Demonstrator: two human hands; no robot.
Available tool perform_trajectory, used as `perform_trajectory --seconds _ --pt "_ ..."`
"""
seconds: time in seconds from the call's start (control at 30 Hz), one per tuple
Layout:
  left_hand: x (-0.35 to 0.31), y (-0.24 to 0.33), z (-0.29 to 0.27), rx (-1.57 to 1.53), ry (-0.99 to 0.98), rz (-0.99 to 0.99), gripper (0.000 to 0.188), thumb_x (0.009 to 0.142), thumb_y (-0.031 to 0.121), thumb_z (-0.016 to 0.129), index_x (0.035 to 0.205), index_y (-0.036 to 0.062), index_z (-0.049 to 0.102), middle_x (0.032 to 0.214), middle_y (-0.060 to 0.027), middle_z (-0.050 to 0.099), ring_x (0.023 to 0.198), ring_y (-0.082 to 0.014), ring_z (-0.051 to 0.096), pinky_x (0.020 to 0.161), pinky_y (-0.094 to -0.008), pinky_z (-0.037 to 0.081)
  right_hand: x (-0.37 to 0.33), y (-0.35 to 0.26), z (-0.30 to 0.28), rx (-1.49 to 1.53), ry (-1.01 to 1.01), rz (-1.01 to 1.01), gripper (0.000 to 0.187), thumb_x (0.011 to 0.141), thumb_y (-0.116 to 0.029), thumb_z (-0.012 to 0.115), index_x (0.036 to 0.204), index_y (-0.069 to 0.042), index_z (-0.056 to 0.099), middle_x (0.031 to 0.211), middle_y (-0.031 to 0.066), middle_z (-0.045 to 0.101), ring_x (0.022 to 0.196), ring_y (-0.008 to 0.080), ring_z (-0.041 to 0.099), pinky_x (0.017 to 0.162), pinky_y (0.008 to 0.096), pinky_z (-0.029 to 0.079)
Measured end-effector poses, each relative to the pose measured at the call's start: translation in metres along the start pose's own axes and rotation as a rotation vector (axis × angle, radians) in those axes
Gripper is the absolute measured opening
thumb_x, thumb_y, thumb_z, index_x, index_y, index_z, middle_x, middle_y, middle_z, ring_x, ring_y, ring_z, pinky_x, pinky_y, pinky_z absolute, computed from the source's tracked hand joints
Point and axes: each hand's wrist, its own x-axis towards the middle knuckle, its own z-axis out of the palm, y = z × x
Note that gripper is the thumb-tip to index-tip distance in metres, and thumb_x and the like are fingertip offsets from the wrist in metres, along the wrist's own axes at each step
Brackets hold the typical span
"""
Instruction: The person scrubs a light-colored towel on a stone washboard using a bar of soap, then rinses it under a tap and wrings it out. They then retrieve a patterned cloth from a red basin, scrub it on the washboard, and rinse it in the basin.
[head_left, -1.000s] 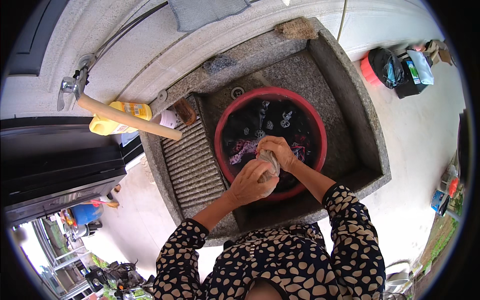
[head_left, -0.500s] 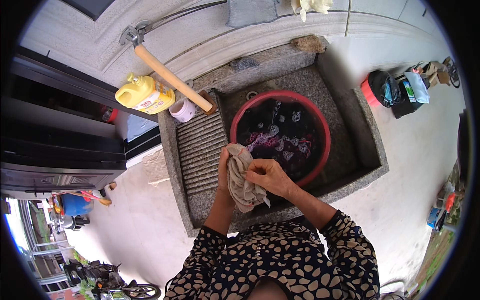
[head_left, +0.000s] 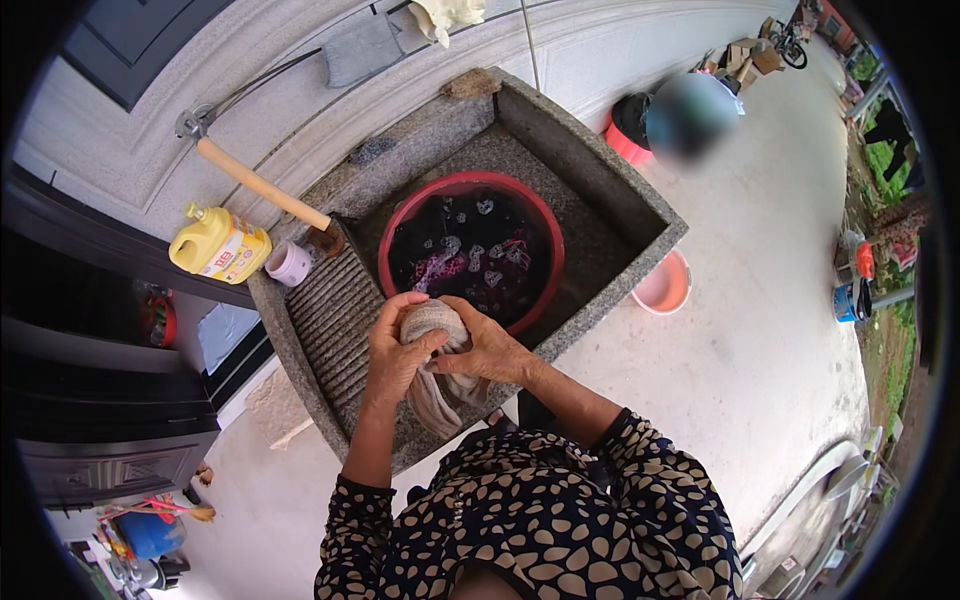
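Between my two hands is a bunched beige-grey cloth, its loose ends hanging toward me over the sink's near side. My left hand grips it from the left, thumb across the front. From the right, my right hand closes on the same cloth, fingers at its top. Just beyond, a red basin holds dark water with patches of foam and some pink-purple fabric. The basin sits in a grey stone sink. A ribbed washboard slope lies to the left of my hands.
At the sink's left corner stand a yellow pump jug and a pale pink cup. A tap with a long tan tube reaches over the washboard. A brown scrubber rests on the back rim. Right of the sink, a pink bucket stands on the floor.
My view has turned to the right, bringing the pink bucket into sight. My right hand has gone from pinching the cloth's front to gripping its right side; the cloth is bunched, ends hanging.
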Motion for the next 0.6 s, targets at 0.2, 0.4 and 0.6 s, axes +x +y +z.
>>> perform_trajectory --seconds 0.2,0.4,0.6 --pt "-0.004 0.013 0.020 0.255 -0.446 -0.160 0.073 0.066 0.016 0.083 0.126 0.0028 0.044 0.103 -0.0086 0.059 0.094 -0.0157 0.059 0.081 -0.0311 0.050 -0.055 -0.020 -0.047 -0.197 0.130 -0.096 0.052 0.069 -0.009 0.070 0.119 0.000 0.056 0.103 0.0162 0.066 0.094 0.0236 0.065 0.085 0.0338 0.049" --pt "0.006 -0.021 0.037 -0.084 -0.639 -0.456 0.083 0.068 0.012 0.073 0.139 0.0008 0.030 0.098 -0.0109 0.061 0.086 -0.0182 0.064 0.075 -0.0329 0.054 -0.066 -0.029 -0.068 -0.038 0.277 -0.164 0.052 0.067 -0.005 0.069 0.117 0.002 0.056 0.098 0.0159 0.066 0.092 0.0213 0.065 0.084 0.0324 0.049" --pt "0.046 -0.030 0.082 -0.226 -0.528 -0.390 0.080 0.067 0.013 0.074 0.133 0.0034 0.030 0.106 -0.0131 0.056 0.087 -0.0202 0.061 0.080 -0.0339 0.052 -0.068 -0.044 -0.173 -0.685 0.400 -0.286 0.057 0.060 -0.008 0.074 0.115 -0.006 0.058 0.104 0.0128 0.065 0.094 0.0303 0.064 0.083 0.0376 0.047"
